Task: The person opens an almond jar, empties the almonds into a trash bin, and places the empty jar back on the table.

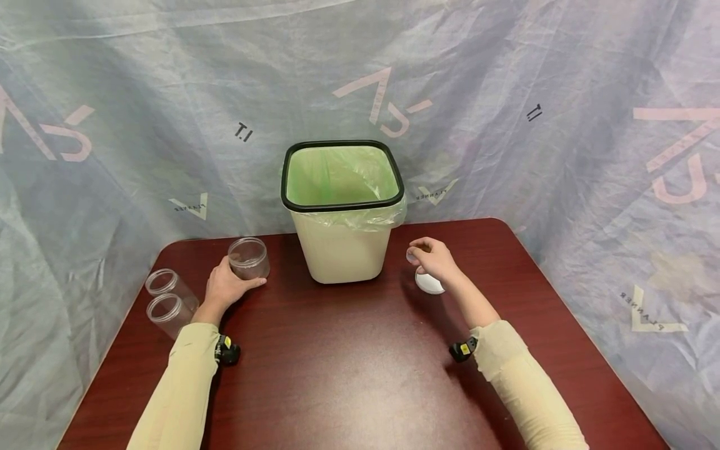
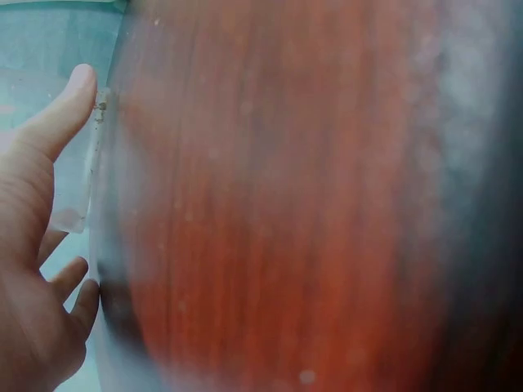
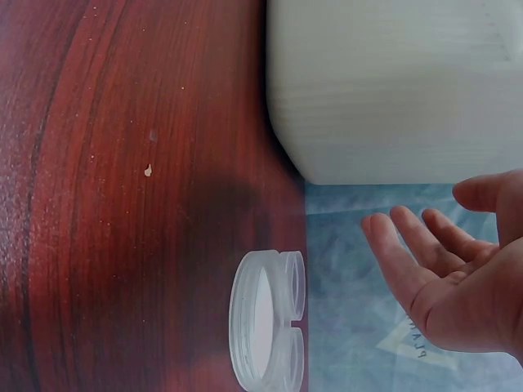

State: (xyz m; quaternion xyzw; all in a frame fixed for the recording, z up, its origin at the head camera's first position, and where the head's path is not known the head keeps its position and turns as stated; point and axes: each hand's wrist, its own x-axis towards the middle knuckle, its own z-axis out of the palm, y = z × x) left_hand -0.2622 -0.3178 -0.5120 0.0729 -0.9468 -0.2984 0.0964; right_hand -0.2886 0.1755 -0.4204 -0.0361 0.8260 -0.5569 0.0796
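My left hand (image 1: 226,284) grips a short, wide clear jar (image 1: 250,269) at the back left of the table, thumb along its near side and the other fingers partly hidden. In the left wrist view, the jar (image 2: 73,180) shows between the thumb and fingers. My right hand (image 1: 437,259) hovers over a round white lid (image 1: 430,284), its fingers loosely bent. Seen from the right wrist, that hand (image 3: 466,282) has nothing between thumb and fingers. Below it, a large lid (image 3: 260,318) lies on the table with two smaller clear lids (image 3: 295,286) beside it.
A cream bin (image 1: 343,250) with a black rim and green liner stands at the back middle. Two tall clear jars (image 1: 169,306) are near the left edge, beside my left forearm. Grey printed sheets (image 1: 315,75) hang around the dark red table (image 1: 349,369).
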